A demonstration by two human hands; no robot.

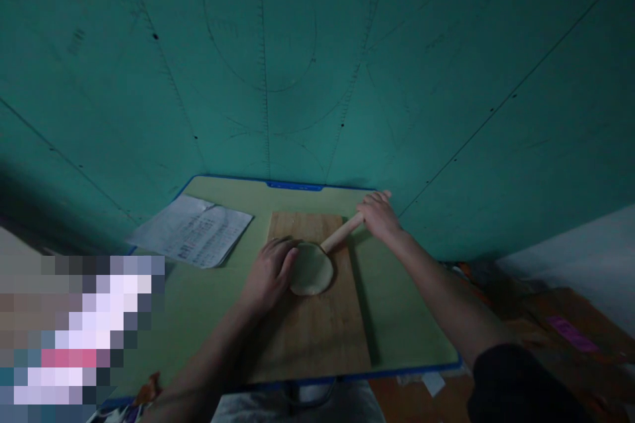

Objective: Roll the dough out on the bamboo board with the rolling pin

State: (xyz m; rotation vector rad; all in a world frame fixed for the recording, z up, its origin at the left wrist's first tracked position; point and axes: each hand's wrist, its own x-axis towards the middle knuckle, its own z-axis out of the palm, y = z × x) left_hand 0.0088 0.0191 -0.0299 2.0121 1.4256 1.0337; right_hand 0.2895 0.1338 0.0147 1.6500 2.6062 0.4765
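Observation:
A flat round of pale dough [311, 269] lies on the wooden board [322, 337]. My left hand [272, 271] pinches its left edge, thumb near the rim and fingers at the far side. My right hand [380, 217] is closed around the outer end of a wooden rolling pin [343, 232]. The pin slants across the board's right edge, its inner tip at the dough's far right rim. Whether that tip lies on the dough or just beside it, I cannot tell.
The board rests on a light green table [407, 317] with a blue rim. Printed sheets [198, 231] lie at the table's left. Behind it rises a green wall [297, 66] with drawn lines and circles. Brown boxes [570, 324] stand at the lower right.

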